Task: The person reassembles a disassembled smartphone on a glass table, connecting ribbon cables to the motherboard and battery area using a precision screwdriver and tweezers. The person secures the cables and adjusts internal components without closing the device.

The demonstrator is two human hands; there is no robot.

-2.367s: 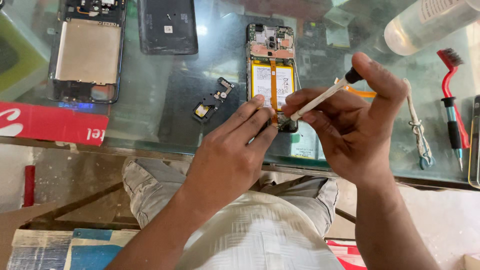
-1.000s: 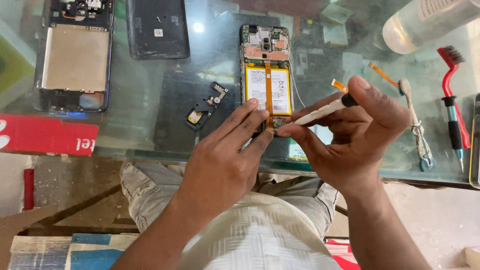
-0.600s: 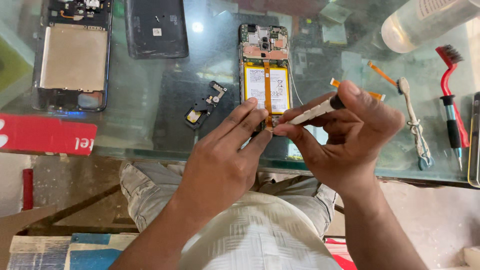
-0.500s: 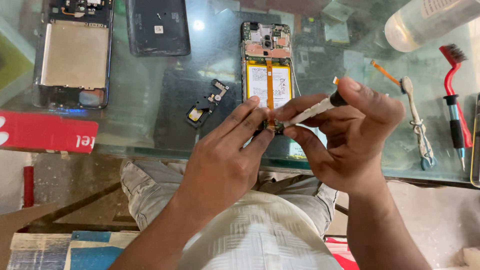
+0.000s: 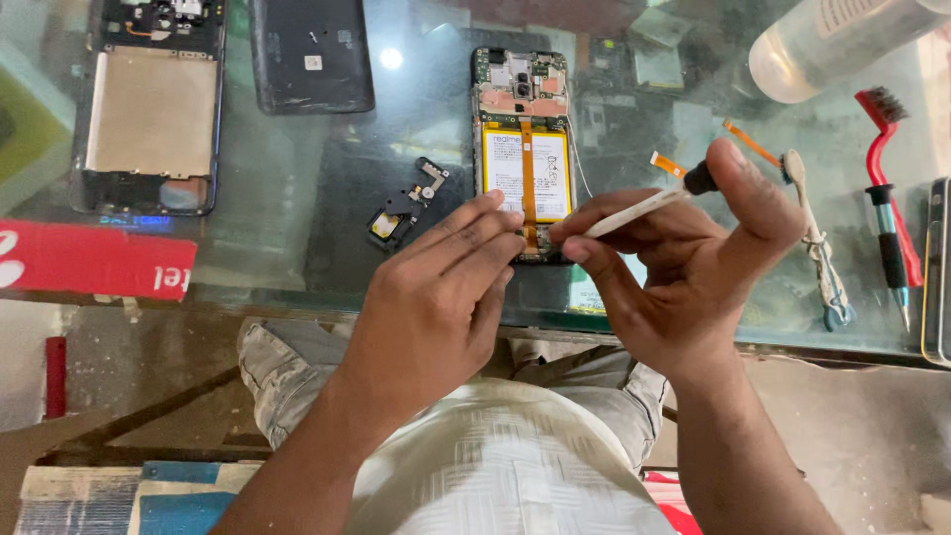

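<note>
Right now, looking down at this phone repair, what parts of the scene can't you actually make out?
All from the head view:
- The lower end of the opened phone: covered by the left hand and right hand.
- The tip of the white screwdriver: hidden behind the fingers.
- The clear bottle: cut off by the top edge.
- The small black part: too small to identify.
- The dark device: cut off by the right edge.

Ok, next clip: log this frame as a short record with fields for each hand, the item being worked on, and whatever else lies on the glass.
surface: glass table
left hand: fingertips rest on the lower end of the opened phone
right hand: holds a white screwdriver, tip at the phone's bottom edge
opened phone: back off, battery and orange flex strip showing
loose part: small, left of the phone
far left: second phone frame, black back cover
right: red-handled brush, clear bottle
</note>
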